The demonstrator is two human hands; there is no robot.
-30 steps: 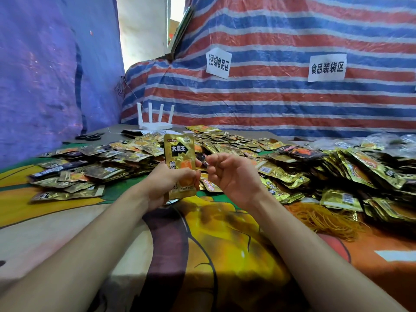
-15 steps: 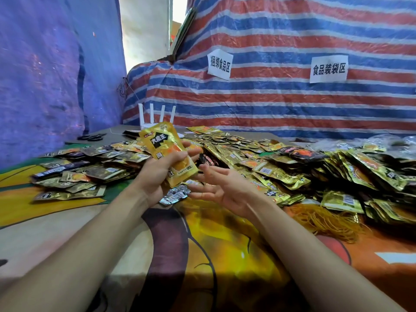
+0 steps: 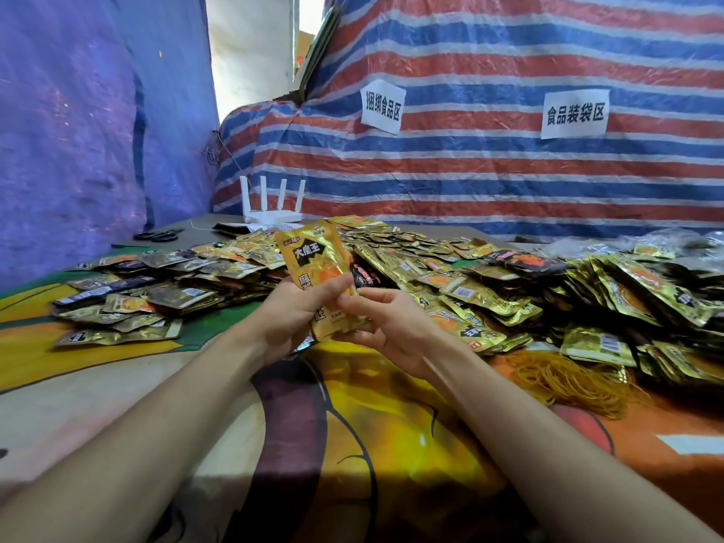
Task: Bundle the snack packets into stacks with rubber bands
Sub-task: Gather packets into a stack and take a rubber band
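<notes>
Clamped on a gold packet (image 3: 313,260) with left grip (image 3: 292,311) and right grip (image 3: 391,327). Room on the near counter (image 3: 98,393) (loose packets (image 3: 482,295) behind, rubber bands (image 3: 564,382) right).

I am gripping a gold packet (image 3: 313,260) in my left hand (image 3: 292,311), holding it upright with its top leaning a little left and its printed face toward me. My right hand (image 3: 395,327) is pinching its lower right edge, fingers curling under the bottom. Beyond my hands, loose packets (image 3: 470,284) are lying in heaps across the patterned tablecloth (image 3: 352,425). A tangle of rubber bands (image 3: 568,382) is sitting near on the right, just beside the heaps. Far left, a white router (image 3: 272,213) and scissors (image 3: 156,235) are resting before the striped tarp (image 3: 470,170).
</notes>
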